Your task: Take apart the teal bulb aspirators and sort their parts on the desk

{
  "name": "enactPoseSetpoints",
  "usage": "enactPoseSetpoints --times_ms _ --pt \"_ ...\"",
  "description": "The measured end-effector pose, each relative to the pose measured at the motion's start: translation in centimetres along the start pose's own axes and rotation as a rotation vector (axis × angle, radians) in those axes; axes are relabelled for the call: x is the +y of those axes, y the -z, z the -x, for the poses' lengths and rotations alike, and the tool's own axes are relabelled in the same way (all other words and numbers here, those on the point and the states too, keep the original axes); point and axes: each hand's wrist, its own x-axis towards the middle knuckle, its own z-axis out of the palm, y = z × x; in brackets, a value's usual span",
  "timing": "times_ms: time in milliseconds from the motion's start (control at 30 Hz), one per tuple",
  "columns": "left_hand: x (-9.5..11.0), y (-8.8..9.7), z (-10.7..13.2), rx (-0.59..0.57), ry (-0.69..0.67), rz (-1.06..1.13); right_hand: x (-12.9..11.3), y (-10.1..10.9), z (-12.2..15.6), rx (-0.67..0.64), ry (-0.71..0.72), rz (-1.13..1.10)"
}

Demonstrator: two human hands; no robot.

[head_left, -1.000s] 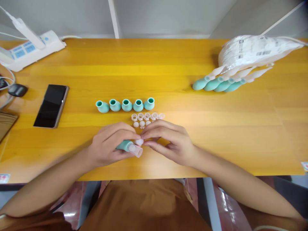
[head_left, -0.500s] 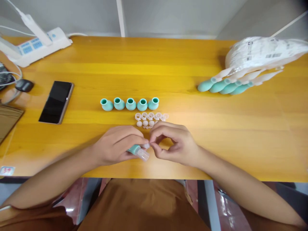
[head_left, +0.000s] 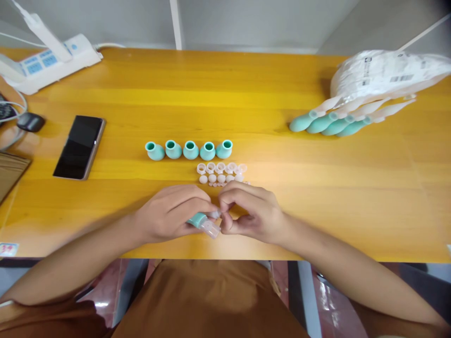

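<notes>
My left hand (head_left: 176,209) is closed round a teal squeeze bulb (head_left: 197,219), most of it hidden in the palm. A clear plastic tube end (head_left: 211,229) sticks out of the bulb's neck, tilted down to the right. At that hand's fingertips is a small translucent piece (head_left: 214,214). My right hand (head_left: 252,211) meets it from the right, thumb and forefinger pinched together; what lies between them is too small to make out. Just beyond the hands stand several clear ring-shaped fittings (head_left: 220,168), a row of whitish round pieces (head_left: 221,179) and tiny round bits (head_left: 215,185), partly covered by my right hand.
Several open-necked teal bulbs (head_left: 190,150) stand in a row behind the small parts. At the back right, teal bulbs with long translucent tips (head_left: 329,123) lie beside a white plastic bag (head_left: 384,75). A phone (head_left: 79,147), a black mouse-like object (head_left: 31,122) and a power strip (head_left: 59,61) occupy the left.
My right thumb has bent, and the right fingers have shifted slightly at the small translucent piece. The left hand keeps its hold on the bulb. The whole view has shifted a little.
</notes>
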Motion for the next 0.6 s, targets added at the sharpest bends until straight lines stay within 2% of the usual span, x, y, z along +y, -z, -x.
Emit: enactPoseSetpoints --times_ms 100,167,267,367,467,600 --pt "0.0 0.2 -0.2 0.011 0.029 0.008 -0.5 1.2 -0.3 0.054 -0.002 0.037" --pt "-0.1 0.2 -0.3 0.033 0.031 0.019 -1.0 3.2 -0.7 0.031 -0.067 0.075" --pt "-0.3 0.0 -0.4 0.053 0.008 0.027 -1.8 7.0 -1.2 -0.156 -0.182 0.139" --pt "-0.5 -0.2 -0.5 0.058 -0.005 0.011 -2.0 9.5 -1.4 -0.244 -0.223 0.343" --pt "-0.6 -0.1 -0.5 0.052 -0.003 0.005 -1.5 9.6 -1.3 -0.294 -0.237 0.552" --pt "-0.6 -0.1 -0.5 0.039 0.0 -0.002 0.0 7.9 -0.9 -0.474 -0.287 0.63"
